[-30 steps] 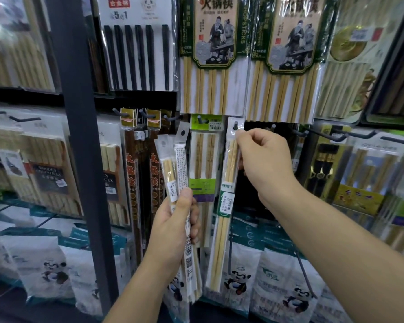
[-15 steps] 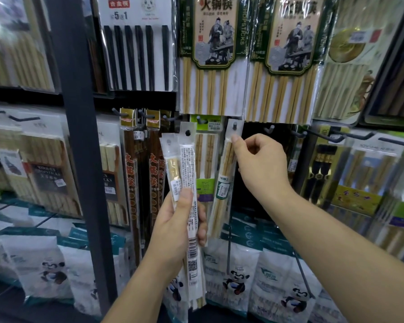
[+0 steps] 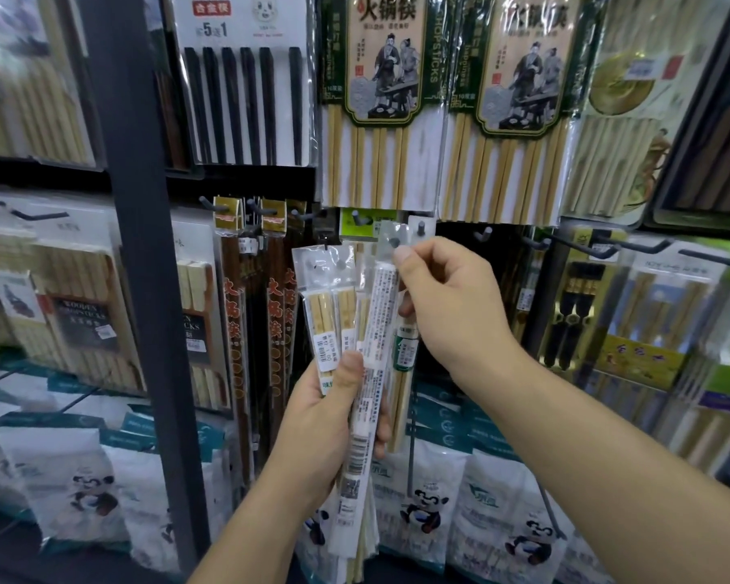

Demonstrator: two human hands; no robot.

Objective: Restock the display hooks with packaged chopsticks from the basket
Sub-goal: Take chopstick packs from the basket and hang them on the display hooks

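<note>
**Q:** What sits nearest the lens?

**A:** Two bare forearms, both cut off by the bottom edge. The left hand (image 3: 325, 419) grips a fan of slim chopstick packets (image 3: 329, 314) in clear crinkled plastic. Its thumb lies across the front, and the rear packets are mostly hidden by those in front.

**Q:** And the other hand?

**A:** The right hand (image 3: 452, 305) pinches the top of a white-backed packet (image 3: 382, 305) from the fan, thumb forward. Its other fingers curl out of sight behind.

**Q:** Beyond the hands?

**A:** A hung packet (image 3: 403, 385) of pale bamboo sticks dangles from a dark peg (image 3: 421, 226), its middle covered by the right hand. Glossy large packs (image 3: 380, 120) hang above, their tops cropped. Soft panda bags (image 3: 422, 499) sit below, print blurred. A matte black post (image 3: 140, 246) stands to the left.
</note>
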